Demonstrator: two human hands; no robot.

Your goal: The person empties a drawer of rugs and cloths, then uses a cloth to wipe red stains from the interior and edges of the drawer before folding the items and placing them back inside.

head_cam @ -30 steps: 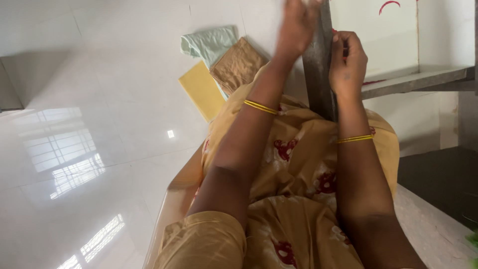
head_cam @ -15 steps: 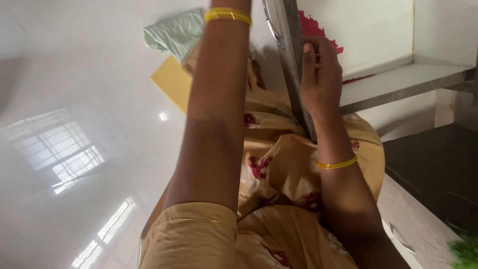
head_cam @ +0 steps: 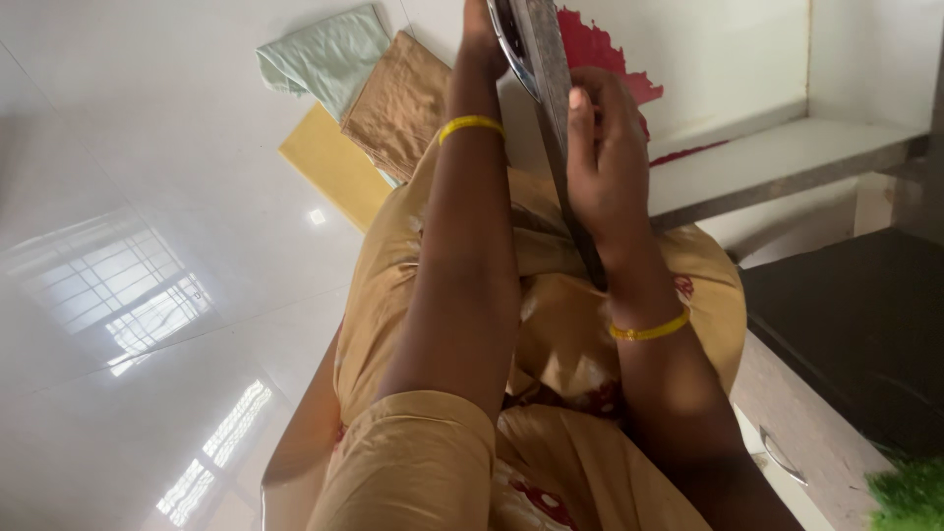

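**A:** Widest first: glossy white floor (head_cam: 147, 197), spread out far left of the grip. Nearer, under both forearms, yellow dress (head_cam: 551, 364) with red flowers.

**B:** And off to the right of the grip, a dark tabletop (head_cam: 855, 324), with a grey ledge (head_cam: 787, 157) above it. Green leafy bit (head_cam: 910, 497) down in the corner, well apart.

**A:** Left of the grip, a stack lying on the floor: pale green cloth (head_cam: 329, 54), brown cloth (head_cam: 398, 103), yellow sheet (head_cam: 334, 167) beneath.

**B:** Now the main thing: grey strip (head_cam: 575, 231), long and flat, with a shiny curved rim at its far end.

**A:** Right hand (head_cam: 605, 147), grip clenched round the grey strip at mid-length, thumb laid flat along its face. Lower end poking out below the grip towards the dress, upper end running past it to the frame's top.

**B:** Left hand (head_cam: 477, 29)?

**A:** Just beside the shiny rim, cropped by the frame edge. Cannot tell whether clasped or loose.

**B:** Handling?

**A:** Probably metal, so stiff, fairly weighty, smooth enough to slip. Possibly thin-edged too. Best held across the flat faces, mid-length, as the right grip sits now.

**B:** Smallest last: yellow bangle (head_cam: 649, 329) just behind the right grip, its twin (head_cam: 470, 125) on the left wrist.
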